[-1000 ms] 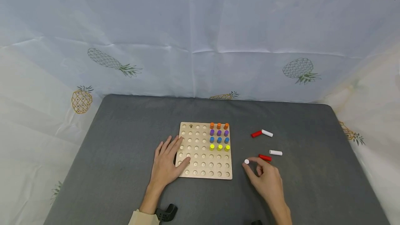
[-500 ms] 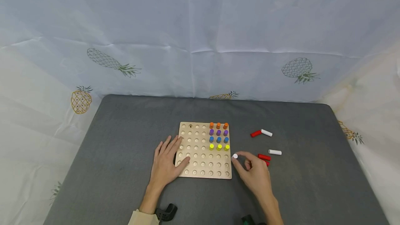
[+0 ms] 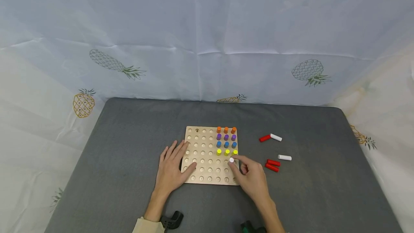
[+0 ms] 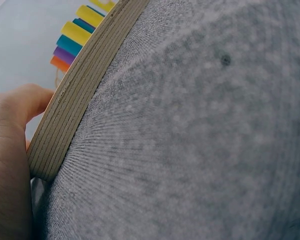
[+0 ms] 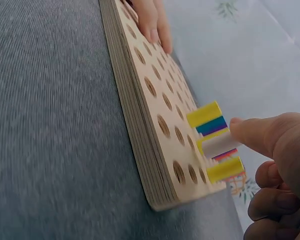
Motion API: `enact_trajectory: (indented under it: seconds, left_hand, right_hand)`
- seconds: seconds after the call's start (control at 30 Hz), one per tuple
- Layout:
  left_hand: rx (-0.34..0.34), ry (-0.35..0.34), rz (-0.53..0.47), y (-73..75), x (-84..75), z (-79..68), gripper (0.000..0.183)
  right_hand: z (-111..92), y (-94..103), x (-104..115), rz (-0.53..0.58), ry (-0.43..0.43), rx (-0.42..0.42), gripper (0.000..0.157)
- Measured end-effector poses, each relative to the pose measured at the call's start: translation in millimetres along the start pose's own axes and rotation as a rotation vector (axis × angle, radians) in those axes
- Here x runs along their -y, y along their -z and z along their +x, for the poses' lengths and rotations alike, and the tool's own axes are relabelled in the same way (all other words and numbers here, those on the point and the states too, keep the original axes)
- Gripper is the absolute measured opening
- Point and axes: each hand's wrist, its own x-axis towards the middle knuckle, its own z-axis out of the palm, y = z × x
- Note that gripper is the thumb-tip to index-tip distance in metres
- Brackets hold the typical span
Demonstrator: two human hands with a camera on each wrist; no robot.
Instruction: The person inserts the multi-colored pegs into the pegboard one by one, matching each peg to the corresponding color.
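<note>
A wooden pegboard lies on the grey table. Rows of orange, purple, blue and yellow pegs stand upright in its far right part. My right hand pinches a white peg between thumb and forefinger, over the board's right side just nearer than the yellow row. Whether its lower end is in a hole, I cannot tell. My left hand rests on the board's left edge with fingers spread; in the left wrist view its thumb side touches the board's layered edge.
Right of the board lie loose pegs: a red one touching a white one, another white peg, and two reds side by side. A white pineapple-print cloth hangs behind the table.
My right hand has carried the white peg leftward from beside the board to over its right columns. Both nearer red pegs have come into full view. My left hand has stayed put.
</note>
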Motion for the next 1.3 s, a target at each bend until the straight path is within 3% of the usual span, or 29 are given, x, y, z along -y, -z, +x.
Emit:
enact_trajectory:
  seconds: [0.27,0.63,1.3]
  left_hand:
    - [-0.007,-0.009,0.003,-0.6,0.6,-0.4,0.075]
    - [-0.019,-0.011,0.012,-1.5,1.4,-1.1,0.075]
    - [-0.008,-0.009,0.020,-0.5,0.5,0.2,0.074]
  right_hand:
    - [3.6,-12.4,9.7,0.068,0.019,0.056,0.017]
    - [6.3,-21.8,13.7,0.066,0.007,0.136,0.022]
    - [6.0,-25.0,15.2,0.030,0.018,0.127,0.021]
